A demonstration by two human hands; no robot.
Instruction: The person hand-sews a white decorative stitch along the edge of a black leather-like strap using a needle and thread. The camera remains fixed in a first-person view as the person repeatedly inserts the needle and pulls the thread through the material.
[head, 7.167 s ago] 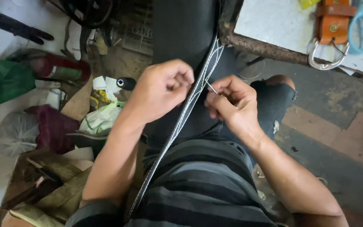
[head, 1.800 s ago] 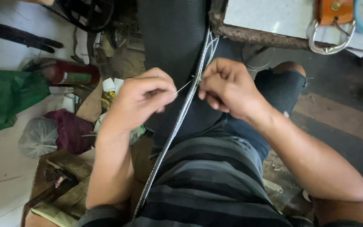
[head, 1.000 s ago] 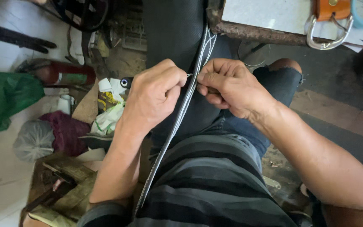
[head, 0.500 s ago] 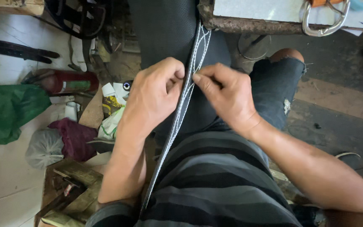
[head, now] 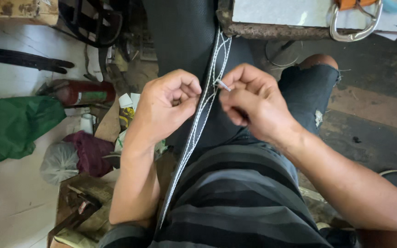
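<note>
Two hands work one seam. Your left hand (head: 168, 108) is curled nearly to a fist, fingers narrow, thumb and forefinger pinching the black leather piece (head: 184, 41) at its white stitch line (head: 203, 108). Your right hand (head: 253, 103) is also closed, fingers tight on a thin metal needle (head: 223, 85), tip aimed at the stitch line.

Change vs. half a sec ago: the hands were touching over the seam; now they sit just apart, w/ the needle showing between them. Judgement: the needle has cleared the leather, so one stitch pass looks complete. Thread is too fine to trace.

Location: the leather lies over your lap, upper end running up under the worktop (head: 272, 30) edge. A metal ring (head: 354, 32) on an orange strap hangs over that edge.

Containers: green bag (head: 14, 128) on the floor at left, contents hidden. Clear plastic bag (head: 60, 160) beside it, contents unclear. Red cylinder (head: 86, 92) lies on its side nearby.
</note>
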